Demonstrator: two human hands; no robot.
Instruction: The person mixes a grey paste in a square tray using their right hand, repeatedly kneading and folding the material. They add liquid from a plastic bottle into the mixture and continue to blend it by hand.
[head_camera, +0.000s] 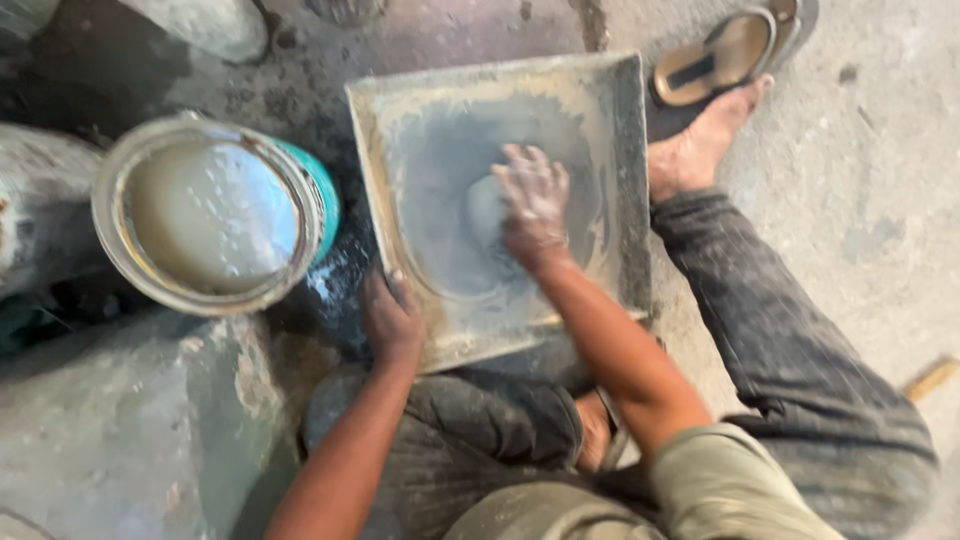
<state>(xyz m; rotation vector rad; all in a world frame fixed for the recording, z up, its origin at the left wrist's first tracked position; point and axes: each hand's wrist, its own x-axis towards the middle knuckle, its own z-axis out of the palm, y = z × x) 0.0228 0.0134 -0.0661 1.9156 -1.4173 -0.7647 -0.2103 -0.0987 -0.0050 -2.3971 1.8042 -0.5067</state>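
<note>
Rough workshop floor: bare concrete ground, slurry-filled bucket, dusty square tile mould.

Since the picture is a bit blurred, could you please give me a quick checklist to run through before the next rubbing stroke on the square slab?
1. Left hand grips the square slab at its near corner: ok.
2. Right hand presses the grey pad at the slab's middle: ok.
3. Bucket of cloudy liquid upright beside the slab: ok.
4. Bare foot off the slab: ok.
5. Slab lying level: cannot tell.
</note>
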